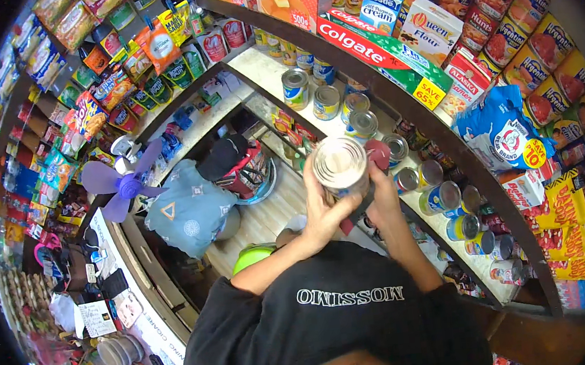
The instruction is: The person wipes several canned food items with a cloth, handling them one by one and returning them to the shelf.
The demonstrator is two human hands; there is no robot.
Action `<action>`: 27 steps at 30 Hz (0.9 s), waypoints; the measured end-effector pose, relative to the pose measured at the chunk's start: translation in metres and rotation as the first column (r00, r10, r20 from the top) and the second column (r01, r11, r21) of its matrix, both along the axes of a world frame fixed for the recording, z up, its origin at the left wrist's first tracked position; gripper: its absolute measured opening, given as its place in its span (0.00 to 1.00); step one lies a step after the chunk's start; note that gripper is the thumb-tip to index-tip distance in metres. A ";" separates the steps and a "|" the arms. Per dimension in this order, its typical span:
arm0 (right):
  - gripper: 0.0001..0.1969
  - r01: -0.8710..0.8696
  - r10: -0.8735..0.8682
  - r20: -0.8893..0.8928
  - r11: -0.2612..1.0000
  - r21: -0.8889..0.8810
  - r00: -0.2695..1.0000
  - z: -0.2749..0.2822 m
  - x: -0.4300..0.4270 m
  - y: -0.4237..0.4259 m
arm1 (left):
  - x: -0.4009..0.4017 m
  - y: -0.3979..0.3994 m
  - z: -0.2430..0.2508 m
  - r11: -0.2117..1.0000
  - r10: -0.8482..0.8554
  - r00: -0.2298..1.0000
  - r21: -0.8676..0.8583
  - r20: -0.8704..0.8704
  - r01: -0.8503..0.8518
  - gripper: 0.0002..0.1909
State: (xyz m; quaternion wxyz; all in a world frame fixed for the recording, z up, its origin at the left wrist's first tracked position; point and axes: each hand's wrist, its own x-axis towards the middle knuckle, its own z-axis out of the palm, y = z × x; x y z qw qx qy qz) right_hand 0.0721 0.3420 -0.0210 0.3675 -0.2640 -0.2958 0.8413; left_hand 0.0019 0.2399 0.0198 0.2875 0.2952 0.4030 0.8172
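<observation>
My left hand [324, 203] grips a metal food can [339, 162] from its left side, thumb across the lower part, with the ridged silver end facing up to me. At the can's right side, my right hand [382, 192] has its fingers closed on a dark red cloth [378, 154]; a lower piece of it shows beneath the can. Just beyond the can, several upright cans, among them a blue and white one [295, 88], stand on a white shelf [317, 114]. More cans lie on their sides on the shelf to the right, one of them [440, 197] near my right hand.
A dark shelf edge [411, 102] curves across the right, with Colgate boxes [358, 44] and a blue milk pouch [504, 133] above it. At left are a purple fan [127, 186], a blue-grey cloth bundle [189, 208], a round tub [266, 185] and a counter [119, 252]. A green object [252, 257] sits low.
</observation>
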 end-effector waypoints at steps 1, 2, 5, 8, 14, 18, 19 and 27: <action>0.14 -0.067 0.066 0.022 0.998 0.006 0.998 -0.002 0.005 0.005 | -0.011 -0.003 -0.004 0.997 -0.010 0.964 -0.075 -0.267 -0.010 0.49; 0.14 -0.161 0.160 -0.017 0.985 -0.062 0.987 0.011 0.005 0.005 | -0.026 -0.009 -0.011 0.988 -0.042 0.863 -0.150 -0.504 -0.039 0.48; 0.17 -0.349 0.326 0.191 0.932 0.098 0.926 0.036 0.008 0.008 | -0.045 -0.017 0.006 0.985 -0.170 0.719 -0.124 -0.674 0.117 0.43; 0.19 -0.457 0.411 0.235 0.866 0.201 0.881 0.034 0.003 0.010 | -0.044 -0.017 0.008 0.977 -0.101 0.668 0.054 -0.737 0.208 0.40; 0.19 -0.537 0.446 0.342 0.807 0.247 0.827 0.047 -0.004 0.004 | -0.030 -0.024 -0.002 0.982 -0.049 0.795 0.116 -0.605 0.149 0.39; 0.20 -0.570 0.451 0.395 0.777 0.267 0.800 0.044 -0.013 0.003 | -0.024 -0.033 -0.009 0.999 -0.036 0.836 0.004 -0.547 0.045 0.41; 0.21 -0.554 0.429 0.400 0.784 0.281 0.810 0.036 -0.016 0.003 | -0.024 -0.033 -0.011 0.999 -0.038 0.841 -0.001 -0.540 0.045 0.44; 0.25 -0.559 0.484 0.367 0.819 0.130 0.794 0.026 -0.018 0.006 | -0.025 -0.035 -0.013 0.998 -0.056 0.847 -0.023 -0.528 0.052 0.46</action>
